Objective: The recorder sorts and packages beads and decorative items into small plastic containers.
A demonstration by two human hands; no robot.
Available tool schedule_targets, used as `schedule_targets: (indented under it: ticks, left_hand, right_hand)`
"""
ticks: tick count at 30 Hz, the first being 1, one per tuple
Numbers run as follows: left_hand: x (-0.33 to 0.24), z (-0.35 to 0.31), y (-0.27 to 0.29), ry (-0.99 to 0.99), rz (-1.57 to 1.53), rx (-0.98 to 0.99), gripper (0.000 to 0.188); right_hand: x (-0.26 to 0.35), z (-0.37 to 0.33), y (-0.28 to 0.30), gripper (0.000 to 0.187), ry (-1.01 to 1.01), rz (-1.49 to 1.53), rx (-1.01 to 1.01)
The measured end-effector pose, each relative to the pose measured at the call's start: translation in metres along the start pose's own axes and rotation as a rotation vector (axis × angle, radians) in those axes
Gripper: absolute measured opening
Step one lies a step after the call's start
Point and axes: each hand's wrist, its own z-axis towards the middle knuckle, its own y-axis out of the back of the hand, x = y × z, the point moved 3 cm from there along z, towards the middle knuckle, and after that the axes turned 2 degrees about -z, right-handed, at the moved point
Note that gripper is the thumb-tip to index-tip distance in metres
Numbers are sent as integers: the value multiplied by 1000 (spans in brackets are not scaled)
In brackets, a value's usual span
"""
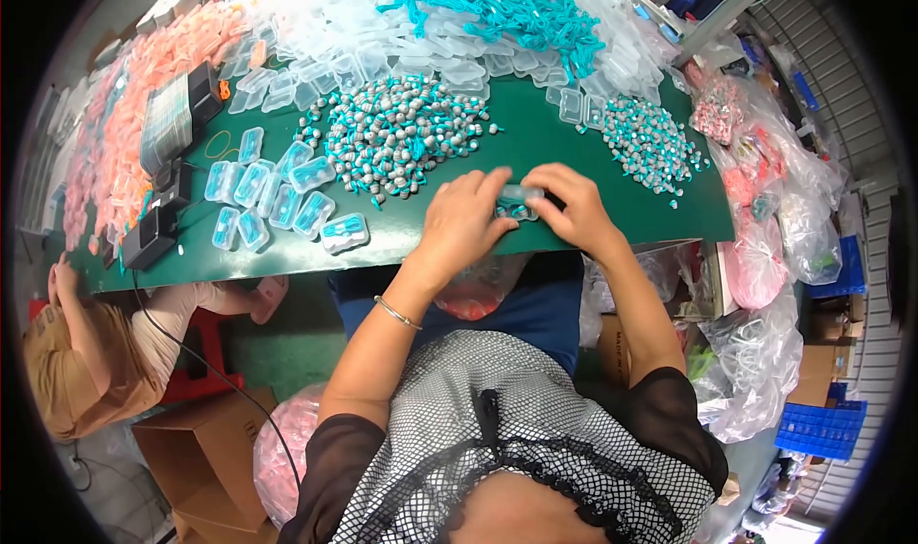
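Note:
Between my two hands, close to the table's front edge, is a small clear plastic case (517, 201) with teal pieces in its lower part. My left hand (463, 217) is closed on the case's left side, thumb near the bottom and fingers along the top. My right hand (577, 209) grips its right side with thumb and fingers. The fingertips are slightly blurred, and part of the case is hidden behind them. Just beyond lies a large heap of small grey-and-teal plug-like pieces (406, 133). A smaller heap of similar pieces (650, 141) is to the right.
Several filled clear cases (285, 206) lie left on the green table (535, 128). Empty clear cases (325, 47) and teal cords (507, 9) pile up at the back. Orange pieces (143, 95) and black boxes (153, 236) are far left, near another person (91, 353). Plastic bags (755, 248) stand right.

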Motion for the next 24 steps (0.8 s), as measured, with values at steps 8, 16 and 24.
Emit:
schedule_targets:
  ticks: [8,16,24]
  left_hand:
    - [-1,-5,-2,-82,48,8,31]
    - [4,-16,16,-52,-126,10,21]
    - [-2,-44,96,-15,287,-347,24]
  right_hand:
    - [14,-15,-8,28,151,-69,-59]
    - [31,-10,-20,19,120,101,-41]
    - [54,7,-24,32,85,243,-47]
